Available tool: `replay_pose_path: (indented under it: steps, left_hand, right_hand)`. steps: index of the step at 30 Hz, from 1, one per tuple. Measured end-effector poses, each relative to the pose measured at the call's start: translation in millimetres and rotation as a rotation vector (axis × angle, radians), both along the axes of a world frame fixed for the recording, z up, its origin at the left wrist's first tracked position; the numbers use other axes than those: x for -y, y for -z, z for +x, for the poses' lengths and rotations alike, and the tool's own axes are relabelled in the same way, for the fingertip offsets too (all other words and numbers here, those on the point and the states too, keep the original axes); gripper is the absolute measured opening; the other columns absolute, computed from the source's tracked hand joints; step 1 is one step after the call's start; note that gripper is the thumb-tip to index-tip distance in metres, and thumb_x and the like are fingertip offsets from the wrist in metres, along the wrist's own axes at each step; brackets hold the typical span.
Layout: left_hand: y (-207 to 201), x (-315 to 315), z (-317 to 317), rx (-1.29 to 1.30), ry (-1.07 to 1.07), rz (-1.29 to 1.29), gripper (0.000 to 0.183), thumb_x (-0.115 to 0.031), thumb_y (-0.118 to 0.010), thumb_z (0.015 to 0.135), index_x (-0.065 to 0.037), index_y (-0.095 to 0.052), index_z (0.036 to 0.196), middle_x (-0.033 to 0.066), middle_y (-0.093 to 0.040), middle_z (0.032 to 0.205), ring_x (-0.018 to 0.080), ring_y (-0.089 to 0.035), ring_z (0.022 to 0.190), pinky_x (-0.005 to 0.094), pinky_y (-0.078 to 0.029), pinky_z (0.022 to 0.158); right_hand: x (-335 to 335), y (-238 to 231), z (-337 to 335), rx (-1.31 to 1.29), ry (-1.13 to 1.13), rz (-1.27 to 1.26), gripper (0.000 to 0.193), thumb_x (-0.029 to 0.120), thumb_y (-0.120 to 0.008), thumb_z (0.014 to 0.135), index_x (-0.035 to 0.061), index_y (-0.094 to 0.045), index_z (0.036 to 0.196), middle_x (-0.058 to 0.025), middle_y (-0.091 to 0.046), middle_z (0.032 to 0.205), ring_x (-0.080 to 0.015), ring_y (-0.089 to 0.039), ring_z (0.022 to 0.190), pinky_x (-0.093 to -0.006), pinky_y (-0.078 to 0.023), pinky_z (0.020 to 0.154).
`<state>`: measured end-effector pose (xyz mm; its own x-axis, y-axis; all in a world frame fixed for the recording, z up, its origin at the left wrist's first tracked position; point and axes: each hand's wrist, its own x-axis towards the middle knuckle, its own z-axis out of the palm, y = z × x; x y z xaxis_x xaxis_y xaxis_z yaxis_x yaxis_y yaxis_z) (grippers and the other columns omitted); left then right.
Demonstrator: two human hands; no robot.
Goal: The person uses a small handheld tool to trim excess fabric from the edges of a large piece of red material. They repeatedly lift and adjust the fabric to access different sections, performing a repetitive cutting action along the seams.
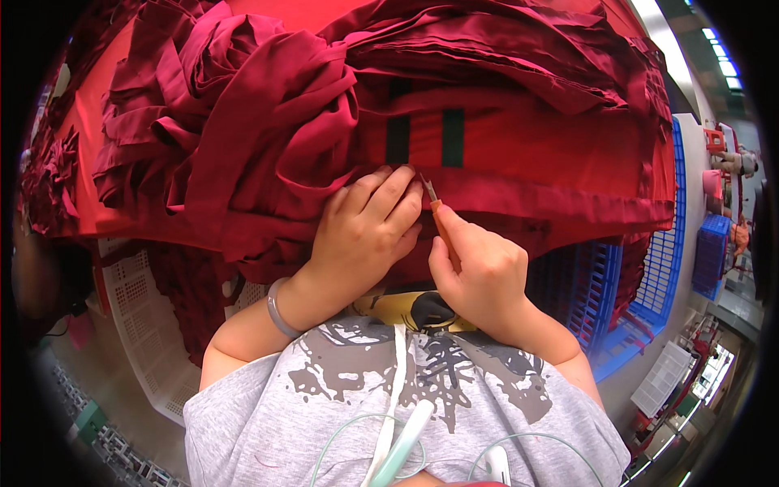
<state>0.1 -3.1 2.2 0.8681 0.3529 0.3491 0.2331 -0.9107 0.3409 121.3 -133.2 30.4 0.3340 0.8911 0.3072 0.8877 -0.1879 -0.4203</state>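
Probably partway through close work at the centre of the frame, to judge by the small orange-handled tool [432, 197] held with its metal tip right at the crimson strip [527, 197]. Clenched around the handle with the right hand [484, 264]. Resting the left hand [369, 223] on the cloth just left of the tip, with fingers bent and close together; cannot tell whether pinching a fold or merely pressing down. Laid fairly flat from there toward the right of the frame, along the near side of the red surface [88, 114], below two dark green bands [453, 138].

Cannot make out any finished cut or opening at the tip. Cannot sort done from undone in the big crimson bundle [268, 105], upper left, or in the layered folds [503, 57], upper right. Likely plenty left, given so much loose cloth in both places. Also visible beside the white crate [146, 325], lower left: more crimson cloth [182, 300], perhaps done, perhaps waiting.
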Motion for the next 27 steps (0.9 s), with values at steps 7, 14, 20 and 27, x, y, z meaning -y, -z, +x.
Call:
replay_pose_path:
  steps: [7,14,20,27]
  left_hand:
    - [2.8,-0.1,1.5,0.031,0.006,0.000,0.045,-0.021,-0.071,0.075,-0.010,-0.062,0.117,0.0040,-0.057,0.128,0.0232,-0.054,0.113,0.0381,-0.046,0.089]
    - [-0.2,2.6,0.9,0.000,-0.015,-0.017,0.045,-0.021,-0.072,0.074,-0.010,-0.062,0.117,0.0041,-0.056,0.128,0.0237,-0.054,0.112,0.0380,-0.046,0.091]
    - [1.6,1.8,-0.2,0.017,0.001,-0.027,0.046,-0.020,-0.072,0.075,-0.016,-0.063,0.120,0.0051,-0.055,0.128,0.0249,-0.053,0.113,0.0394,-0.046,0.091]
    - [0.8,1.4,-1.1,-0.009,0.022,-0.027,0.047,-0.021,-0.072,0.075,-0.017,-0.063,0.121,0.0051,-0.054,0.130,0.0255,-0.052,0.115,0.0400,-0.045,0.093]
  right_hand:
    - [-8.9,7.3,-0.3,0.007,0.023,0.008,0.034,0.009,-0.065,0.078,-0.0017,-0.066,0.111,-0.0051,-0.058,0.062,-0.0191,-0.059,0.049,-0.0312,-0.046,0.044]
    - [-16.3,3.3,11.2,-0.092,0.156,0.201,0.034,0.006,-0.066,0.079,-0.0013,-0.065,0.112,-0.0070,-0.063,0.067,-0.0204,-0.060,0.051,-0.0314,-0.048,0.047]
    - [3.9,-4.7,4.8,-0.025,0.018,-0.049,0.033,0.008,-0.065,0.077,0.0019,-0.067,0.110,-0.0046,-0.060,0.064,-0.0188,-0.057,0.049,-0.0315,-0.046,0.045]
    - [-7.6,8.5,9.3,-0.077,0.072,0.111,0.033,0.008,-0.064,0.081,-0.0004,-0.064,0.113,-0.0054,-0.059,0.063,-0.0204,-0.059,0.050,-0.0326,-0.047,0.047]
